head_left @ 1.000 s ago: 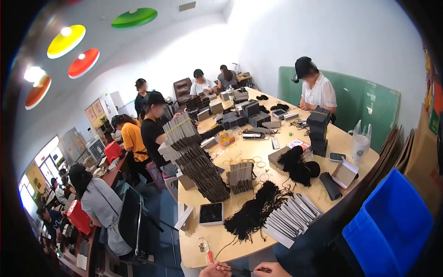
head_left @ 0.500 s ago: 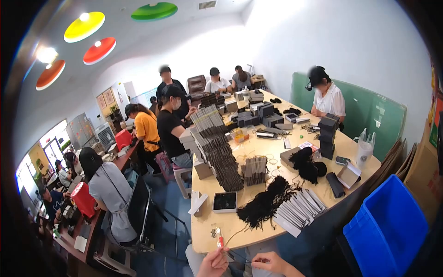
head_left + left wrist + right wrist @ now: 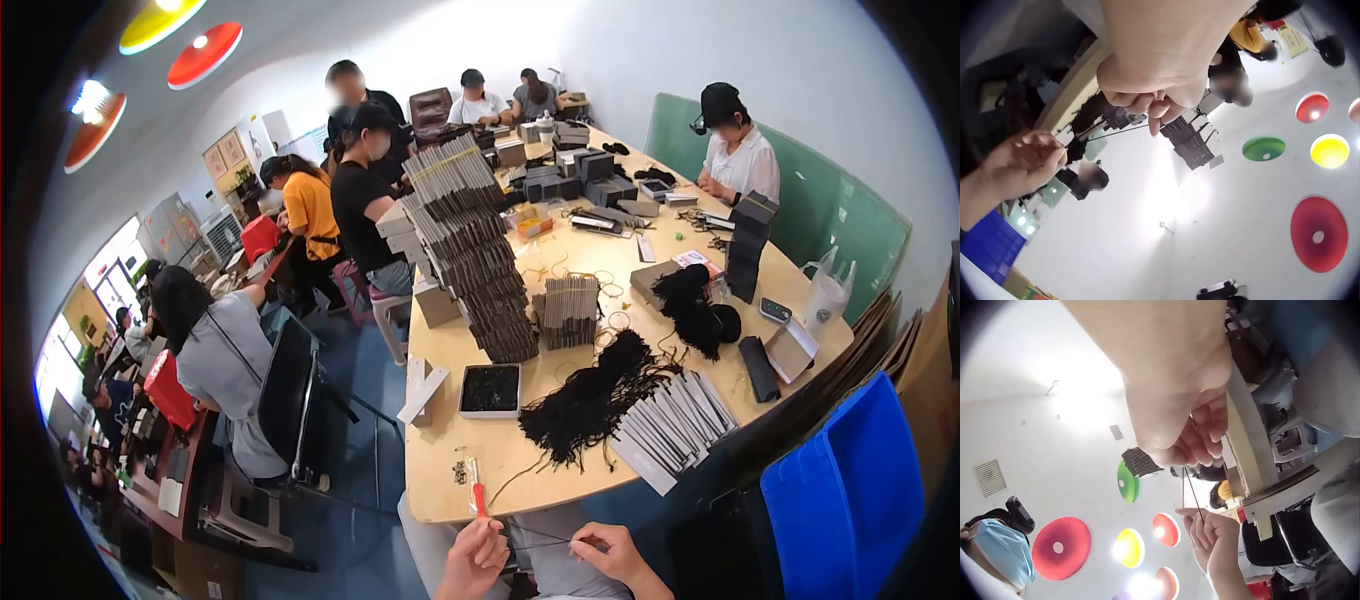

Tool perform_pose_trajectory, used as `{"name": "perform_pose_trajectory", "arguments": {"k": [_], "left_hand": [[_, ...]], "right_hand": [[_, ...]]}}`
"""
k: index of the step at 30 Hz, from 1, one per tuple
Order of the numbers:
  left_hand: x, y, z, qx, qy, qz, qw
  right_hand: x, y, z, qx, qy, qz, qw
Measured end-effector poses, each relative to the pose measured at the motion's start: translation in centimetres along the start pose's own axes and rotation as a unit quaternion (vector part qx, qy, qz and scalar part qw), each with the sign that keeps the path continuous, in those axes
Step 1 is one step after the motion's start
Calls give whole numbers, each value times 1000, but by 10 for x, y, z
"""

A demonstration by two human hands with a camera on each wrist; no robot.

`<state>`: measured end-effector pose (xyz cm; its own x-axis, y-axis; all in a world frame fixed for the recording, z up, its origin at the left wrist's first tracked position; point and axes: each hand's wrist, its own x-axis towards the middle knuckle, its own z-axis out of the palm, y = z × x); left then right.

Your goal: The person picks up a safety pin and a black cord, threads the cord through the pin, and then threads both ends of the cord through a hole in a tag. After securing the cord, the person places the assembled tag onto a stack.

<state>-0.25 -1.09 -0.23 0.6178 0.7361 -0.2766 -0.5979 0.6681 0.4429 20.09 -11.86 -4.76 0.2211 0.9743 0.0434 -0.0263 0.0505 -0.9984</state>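
One thin dark cord [image 3: 1116,132] was stretched between the left hand [image 3: 473,560] and the right hand [image 3: 614,555], pinched in the fingers of each; both were held just off the near edge of the table [image 3: 437,490], a gap between them; a red-handled tool [image 3: 479,499] was laid at that edge.

Head view: yellow lamp [image 3: 158,24] cut by top edge, blue bin [image 3: 850,490] by btm edge. Ppl's faces blurred; ppl at far L too small/dark to tell. Tiny bits [image 3: 459,470] at desk [image 3: 437,490] corner, lower ctr, too small to ID. Dark cord [image 3: 540,539] ends hidden in L hand [image 3: 475,556] & R hand [image 3: 608,553]. R wrist view: masked person [image 3: 1000,553] cut by L edge.
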Motion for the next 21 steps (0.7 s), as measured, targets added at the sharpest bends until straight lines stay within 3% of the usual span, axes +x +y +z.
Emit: {"name": "perform_pose_trajectory", "arguments": {"k": [2,4,6,11,13,14,15,16,18,21], "left_hand": [[-9,-5,0,115,5,54,992],[-16,-4,0,103,52,69,991],[-21,1,0,38,37,99,994],[-19,20,-20,-50,-9,37,998],[-20,23,-24,146,56,99,983],[-20,26,-29,143,64,100,983],[-15,31,-30,112,13,94,989],[-12,34,-29,80,-39,86,992],[-4,32,-22,45,4,113,993],[-5,35,-26,6,-1,101,995]], "right_hand": [[2,1,1,-22,-6,-2,1000],[5,-1,5,-40,-15,-1,999],[11,-5,11,-43,-51,-31,997],[29,-12,23,-72,-81,-78,991],[33,-18,25,-83,-94,-77,989],[38,-21,26,-77,-79,-85,990],[41,-22,27,-73,-62,-94,991],[41,-21,27,-73,-67,-90,991],[42,-16,22,76,-42,0,996],[45,-16,15,52,-44,11,998]]}}
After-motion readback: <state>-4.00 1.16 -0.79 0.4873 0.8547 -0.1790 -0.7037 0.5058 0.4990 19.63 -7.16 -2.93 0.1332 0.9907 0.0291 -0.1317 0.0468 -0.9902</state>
